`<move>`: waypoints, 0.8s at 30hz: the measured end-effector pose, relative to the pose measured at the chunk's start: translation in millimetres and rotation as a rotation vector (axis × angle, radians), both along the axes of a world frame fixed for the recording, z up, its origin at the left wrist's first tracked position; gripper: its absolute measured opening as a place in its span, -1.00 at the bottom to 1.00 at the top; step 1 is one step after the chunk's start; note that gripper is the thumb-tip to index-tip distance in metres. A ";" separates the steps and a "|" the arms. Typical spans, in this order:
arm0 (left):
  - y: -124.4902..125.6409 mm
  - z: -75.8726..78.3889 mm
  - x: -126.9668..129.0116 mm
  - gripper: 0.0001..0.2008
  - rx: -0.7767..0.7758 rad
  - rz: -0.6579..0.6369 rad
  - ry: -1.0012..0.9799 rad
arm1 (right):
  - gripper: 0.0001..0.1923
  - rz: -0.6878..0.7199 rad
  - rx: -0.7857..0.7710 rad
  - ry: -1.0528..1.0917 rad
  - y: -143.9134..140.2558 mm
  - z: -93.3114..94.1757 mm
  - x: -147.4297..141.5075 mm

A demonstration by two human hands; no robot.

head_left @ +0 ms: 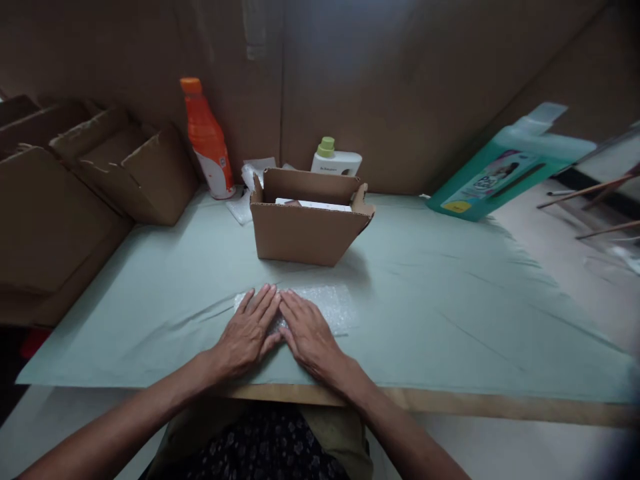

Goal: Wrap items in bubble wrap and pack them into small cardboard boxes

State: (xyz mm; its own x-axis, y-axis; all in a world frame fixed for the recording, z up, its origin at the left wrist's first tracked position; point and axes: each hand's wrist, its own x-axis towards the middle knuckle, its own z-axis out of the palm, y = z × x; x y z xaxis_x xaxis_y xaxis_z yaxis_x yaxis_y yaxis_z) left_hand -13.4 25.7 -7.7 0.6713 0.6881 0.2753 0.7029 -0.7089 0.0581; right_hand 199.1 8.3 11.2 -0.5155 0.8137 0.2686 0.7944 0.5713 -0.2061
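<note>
A sheet of clear bubble wrap [327, 307] lies flat on the pale green cloth near the table's front edge. My left hand [250, 330] rests palm down on its left part, fingers stretched out. Beside it, my right hand [307, 330] presses flat on the middle of the wrap, and the fingertips of both hands nearly meet. Neither hand grips anything. Just beyond them stands an open cardboard box [300, 230] with a white flat item [320, 205] showing inside; the rest of its contents is hidden.
Behind the box are a white bottle with a green cap [336, 162] and crumpled bubble wrap [241, 208]. An orange bottle [207, 143] stands at back left, near cardboard boxes [135, 167]. A large green bottle [493, 173] stands at back right. Cardboard panels [380, 87] wall the back.
</note>
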 end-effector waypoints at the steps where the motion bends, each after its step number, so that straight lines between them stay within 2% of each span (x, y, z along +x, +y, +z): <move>1: 1.7 -5.2 0.3 -0.32 -0.030 -0.018 0.054 | -0.47 0.017 -0.031 -0.016 -2.6 -8.1 -2.1; 3: 4.5 -11.7 -2.3 -0.28 -0.088 -0.018 0.126 | -0.42 -0.019 -0.065 -0.049 -6.7 -21.1 9.3; 5: 5.2 -13.2 -5.7 -0.28 -0.141 -0.001 0.146 | -0.41 -0.109 -0.073 -0.077 -10.2 -28.3 36.4; 8: 3.0 -11.4 -8.4 -0.27 -0.217 0.002 0.106 | -0.47 -0.305 -0.038 -0.069 -12.5 -30.8 81.8; 11: 6.9 -9.7 -12.0 -0.37 -0.305 0.005 -0.003 | -0.46 -0.460 0.014 -0.016 -10.3 -30.0 107.1; 14: 29.7 -1.4 -17.8 -0.42 -0.336 0.149 -0.262 | -0.44 -0.457 -0.010 0.062 -1.3 -27.5 109.3; 18: 84.9 26.2 -12.6 -0.24 -0.400 0.370 -0.688 | -0.37 -0.464 -0.111 0.309 36.5 -12.9 99.0; 21: 120.2 41.9 7.0 -0.19 -0.496 0.381 -0.931 | -0.28 -0.480 -0.221 0.584 80.9 3.1 90.4; 24: 134.3 41.5 27.3 -0.33 -0.535 0.337 -1.038 | -0.38 -0.496 -0.267 0.722 115.4 11.1 82.4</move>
